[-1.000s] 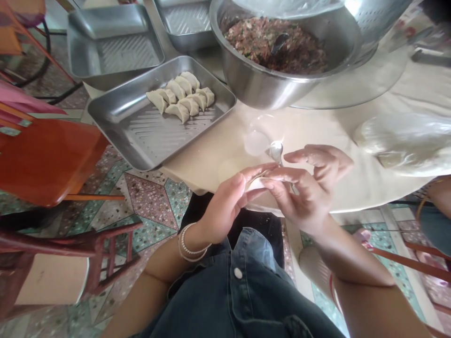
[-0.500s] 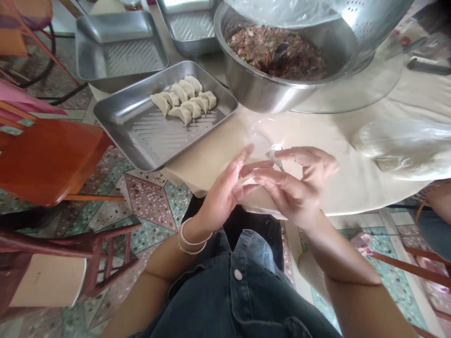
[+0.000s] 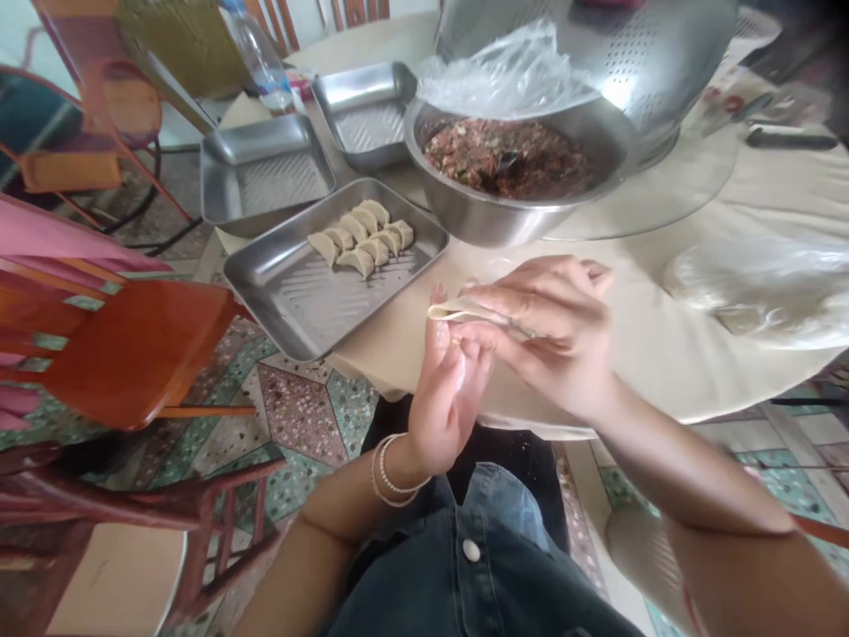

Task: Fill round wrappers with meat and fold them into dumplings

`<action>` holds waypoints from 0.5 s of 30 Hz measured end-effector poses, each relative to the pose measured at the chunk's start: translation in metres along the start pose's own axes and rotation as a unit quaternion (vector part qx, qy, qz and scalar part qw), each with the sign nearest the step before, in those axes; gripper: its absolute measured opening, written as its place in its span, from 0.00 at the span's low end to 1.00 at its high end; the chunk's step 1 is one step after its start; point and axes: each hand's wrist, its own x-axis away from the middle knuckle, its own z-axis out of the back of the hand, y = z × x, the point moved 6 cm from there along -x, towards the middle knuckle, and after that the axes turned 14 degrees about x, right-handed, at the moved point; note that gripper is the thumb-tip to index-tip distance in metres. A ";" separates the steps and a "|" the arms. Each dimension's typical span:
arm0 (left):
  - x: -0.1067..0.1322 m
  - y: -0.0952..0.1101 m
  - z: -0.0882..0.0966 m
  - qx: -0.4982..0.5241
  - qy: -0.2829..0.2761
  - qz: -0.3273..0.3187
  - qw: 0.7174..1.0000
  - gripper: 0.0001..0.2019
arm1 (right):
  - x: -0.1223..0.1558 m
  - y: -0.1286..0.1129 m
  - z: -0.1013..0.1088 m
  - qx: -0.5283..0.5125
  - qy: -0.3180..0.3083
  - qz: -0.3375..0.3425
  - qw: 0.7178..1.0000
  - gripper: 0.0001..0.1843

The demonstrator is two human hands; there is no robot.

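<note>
My right hand [image 3: 547, 327] pinches a pale dumpling [image 3: 464, 309] between thumb and fingers. Its dough is folded over, and a gap shows at the left end; most of the rest is hidden behind my right fingers. My left hand [image 3: 446, 380] is open beneath it, palm turned up, with white flour on the fingers and their tips touching or very near the dough. To the left, a metal tray [image 3: 292, 332] holds several folded dumplings [image 3: 364, 234] in two rows.
A large steel bowl [image 3: 494, 221] of meat filling [image 3: 484, 146] stands behind my hands, plastic film [image 3: 510, 80] over its back. Two more metal trays [image 3: 265, 172] sit at the back left. A plastic bag [image 3: 762, 292] lies at the right, and an orange chair [image 3: 146, 345] stands left.
The dumpling has risen away from my body, with my right hand pinching it. My left hand has turned more upright and its fingers have opened. The view has tilted up and shifted left.
</note>
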 end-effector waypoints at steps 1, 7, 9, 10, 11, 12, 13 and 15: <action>-0.005 0.004 -0.005 -0.009 -0.019 -0.001 1.000 0.30 | -0.008 0.001 0.005 0.009 0.008 0.007 1.000 0.10; -0.020 0.009 -0.008 -0.040 -0.060 0.011 0.997 0.29 | -0.026 0.010 0.012 -0.004 0.034 0.025 0.999 0.04; -0.019 0.003 -0.001 -0.046 -0.060 0.037 0.996 0.29 | -0.020 0.012 0.004 -0.016 0.016 0.028 0.999 0.06; -0.018 0.001 0.001 -0.048 -0.065 0.043 0.996 0.29 | -0.017 0.013 0.001 -0.022 0.012 0.030 0.999 0.06; -0.017 -0.001 0.002 -0.051 -0.070 0.042 0.995 0.29 | -0.014 0.014 -0.001 -0.029 0.012 0.030 0.999 0.06; -0.016 -0.001 0.003 -0.055 -0.075 0.036 0.995 0.28 | -0.011 0.014 -0.001 -0.036 0.015 0.032 0.999 0.06; -0.015 -0.001 0.003 -0.059 -0.080 0.027 0.995 0.28 | -0.009 0.014 -0.001 -0.042 0.020 0.034 0.998 0.05; -0.014 -0.002 0.004 -0.067 -0.083 0.015 0.994 0.27 | -0.007 0.015 0.001 -0.046 0.021 0.042 0.998 0.04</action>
